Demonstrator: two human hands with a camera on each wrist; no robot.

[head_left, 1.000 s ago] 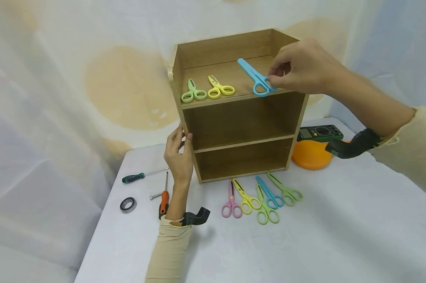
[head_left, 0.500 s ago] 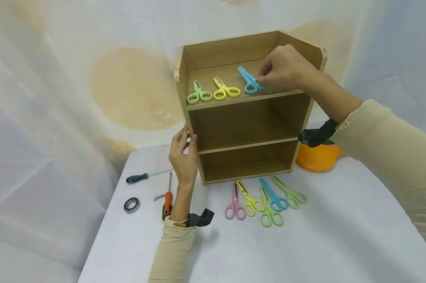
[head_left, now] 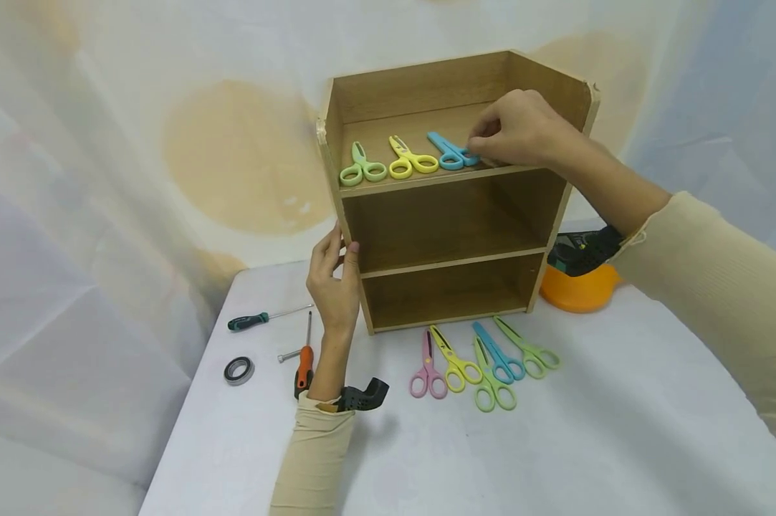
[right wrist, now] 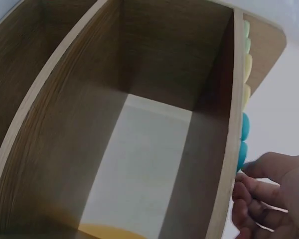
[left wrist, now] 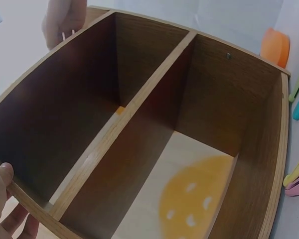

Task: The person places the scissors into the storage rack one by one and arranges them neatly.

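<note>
My right hand (head_left: 523,130) pinches one handle of the blue scissors (head_left: 450,152), which lie on the top board of the wooden shelf (head_left: 446,266), handles toward the front edge. To their left rest yellow scissors (head_left: 413,163) and light green scissors (head_left: 362,166). In the right wrist view, thumb and fingertips meet at the blue handle (right wrist: 245,127) along the board's edge. My left hand (head_left: 334,292) grips the shelf's left side panel, thumb on its front edge and fingers behind, as the left wrist view also has it.
Before the shelf lie pink scissors (head_left: 428,373), yellow, blue and green ones. Leftward are a green-handled screwdriver (head_left: 248,322), an orange-handled screwdriver (head_left: 305,362), a bolt (head_left: 288,355) and a bearing (head_left: 238,370). Behind the right forearm sit an orange bowl-like object (head_left: 577,290) and a partly hidden multimeter.
The blue scissors have come down and leftward from a tilted position above the top board to lie on it, the right hand moving with them. My left hand keeps its grip on the panel.
</note>
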